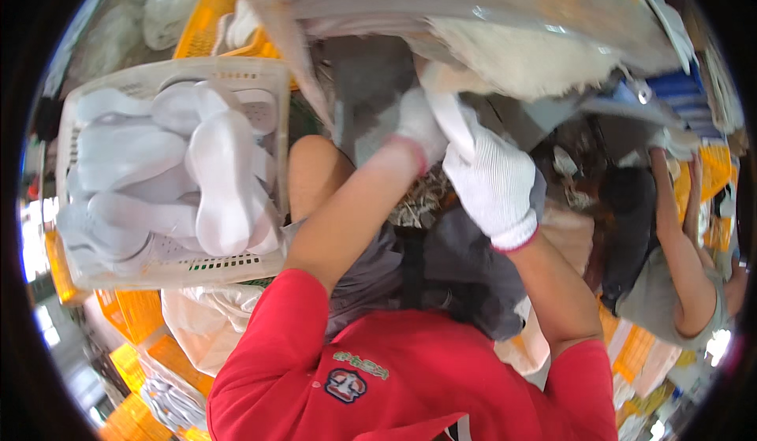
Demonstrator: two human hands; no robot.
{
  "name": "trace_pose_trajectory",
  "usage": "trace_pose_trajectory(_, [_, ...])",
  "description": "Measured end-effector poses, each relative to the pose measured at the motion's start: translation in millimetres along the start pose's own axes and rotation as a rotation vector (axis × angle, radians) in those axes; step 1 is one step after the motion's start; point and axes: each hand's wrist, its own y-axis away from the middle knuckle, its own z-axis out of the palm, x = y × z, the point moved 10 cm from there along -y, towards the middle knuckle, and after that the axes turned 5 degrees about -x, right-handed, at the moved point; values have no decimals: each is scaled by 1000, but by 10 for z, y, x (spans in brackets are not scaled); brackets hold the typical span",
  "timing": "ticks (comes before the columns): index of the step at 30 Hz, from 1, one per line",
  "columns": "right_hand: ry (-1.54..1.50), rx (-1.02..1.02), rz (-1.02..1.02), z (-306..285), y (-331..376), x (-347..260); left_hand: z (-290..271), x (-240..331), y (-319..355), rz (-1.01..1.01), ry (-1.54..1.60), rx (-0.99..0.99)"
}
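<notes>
Gloved hands, left (pixel 418 130) and right (pixel 493 181), both grip one white insole (pixel 449 110) between them

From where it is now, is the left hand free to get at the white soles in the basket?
Probably not right away: the left hand is gripping the white strip alongside the right hand. The basket is open-topped, soles uncovered.

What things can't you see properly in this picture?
Head view:
- Left hand: its fingers are tucked behind the white piece, so its grip is unclear.
- Right hand: the glove hides its fingers.
- The white piece: its top is covered by the blurred clear plastic sheet.
- White shoe soles: the lower ones are buried in the white basket.
</notes>
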Motion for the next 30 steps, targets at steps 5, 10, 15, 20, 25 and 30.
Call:
trace_pose_trajectory(5, [-18, 192, 42, -151, -150, -23, 144, -18, 303, -140, -993, -55])
trace_pose_trajectory(10, [3, -54, 136, 75, -351, -30, 201, 49, 453, -74, -572, 281])
trace_pose_trajectory(15, [-153, 52, 229, -11, -340, 63, 361, 63, 457, 22, -578, 207])
trace_pose_trajectory(20, [-579, -239, 335, 383, -259, 334, 387, -138, 461, -192, 334, -15])
trace_pose_trajectory(25, [-801, -245, 363, 75, 57, 7, 419, -317, 100, -414, 827, -106])
trace_pose_trajectory(30, [-409, -757, -157, 412, -271, -292, 64, -119, -15, -199, 159, 38])
